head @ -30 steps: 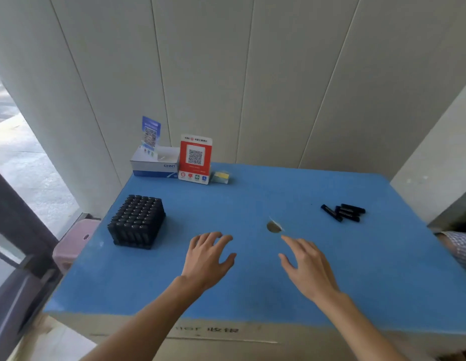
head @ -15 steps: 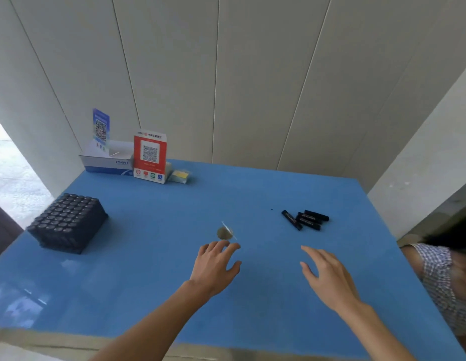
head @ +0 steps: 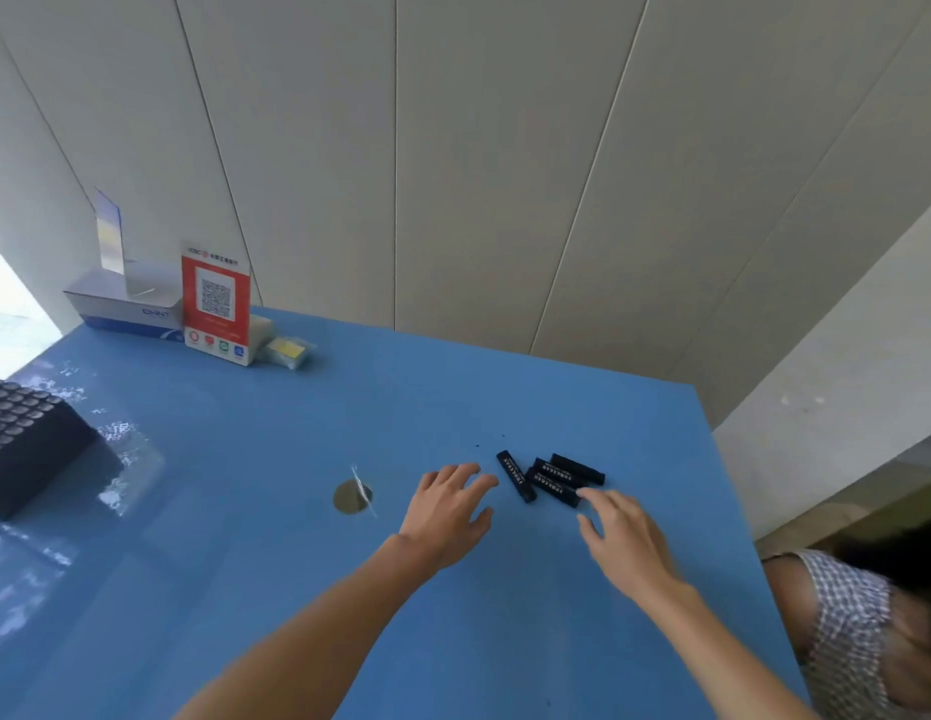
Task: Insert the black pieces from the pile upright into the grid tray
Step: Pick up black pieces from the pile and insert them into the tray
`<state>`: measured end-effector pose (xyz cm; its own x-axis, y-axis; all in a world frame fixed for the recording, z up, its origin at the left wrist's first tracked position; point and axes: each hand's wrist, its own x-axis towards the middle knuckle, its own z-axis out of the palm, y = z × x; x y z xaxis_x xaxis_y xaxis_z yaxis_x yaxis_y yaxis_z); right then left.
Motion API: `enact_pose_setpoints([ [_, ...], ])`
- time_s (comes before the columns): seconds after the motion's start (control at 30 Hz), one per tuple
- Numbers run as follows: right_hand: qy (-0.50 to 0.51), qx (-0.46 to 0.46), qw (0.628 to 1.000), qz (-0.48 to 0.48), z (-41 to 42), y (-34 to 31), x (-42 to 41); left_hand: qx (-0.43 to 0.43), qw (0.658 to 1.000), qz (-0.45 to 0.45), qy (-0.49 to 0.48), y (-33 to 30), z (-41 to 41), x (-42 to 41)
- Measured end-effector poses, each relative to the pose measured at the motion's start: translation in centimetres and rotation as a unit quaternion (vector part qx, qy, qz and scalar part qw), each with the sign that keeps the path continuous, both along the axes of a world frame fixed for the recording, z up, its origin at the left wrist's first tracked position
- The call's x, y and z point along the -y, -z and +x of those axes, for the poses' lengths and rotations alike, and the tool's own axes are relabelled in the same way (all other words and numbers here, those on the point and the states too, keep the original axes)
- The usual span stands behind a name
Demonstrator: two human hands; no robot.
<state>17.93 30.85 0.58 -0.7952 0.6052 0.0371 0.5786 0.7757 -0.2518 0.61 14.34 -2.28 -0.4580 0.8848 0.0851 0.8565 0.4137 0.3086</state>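
A small pile of black pieces (head: 551, 478) with white lettering lies flat on the blue table (head: 297, 589), right of centre. My left hand (head: 447, 509) hovers open just left of the pile, fingertips a short way from the nearest piece. On the pile's near right side my right hand (head: 621, 537) is open, its fingertips at the end of one piece. The black grid tray (head: 29, 449) stands at the table's left edge, its cells filled with dark round tops.
A round grey spot with a thin sliver (head: 353, 495) lies mid-table. At the back left stand a white-blue box (head: 125, 306), a red QR sign (head: 216, 304) and a small yellow packet (head: 286, 350). A person in a checked shirt (head: 858, 631) is at the right edge.
My view has swung right, so the tray slid to the left edge. Both hands have moved forward and right up to the pile of black pieces.
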Motion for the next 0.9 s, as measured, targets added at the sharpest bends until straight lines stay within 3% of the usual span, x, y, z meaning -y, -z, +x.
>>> enact_pose_setpoints([
  [0.27,-0.091,0.044,0.995,0.013,-1.2,1.9,-3.6,-0.029,0.996,-0.084,0.007,1.2,2.8,-3.8],
  [0.43,-0.138,0.008,0.989,0.058,-0.7,3.3,-4.7,-0.047,0.993,-0.104,-0.008,1.1,3.7,-4.8],
  [0.57,-0.147,-0.009,0.988,0.035,-0.1,3.7,-5.3,-0.073,0.993,-0.087,-0.011,1.3,4.5,-4.6],
  [0.67,-0.16,-0.001,0.987,0.018,0.3,3.9,-5.7,-0.08,0.989,-0.128,0.012,1.3,4.9,-4.6],
  [0.9,-0.171,-0.007,0.982,-0.074,0.8,4.0,-7.1,-0.132,0.987,-0.075,0.059,0.8,5.4,-4.4],
])
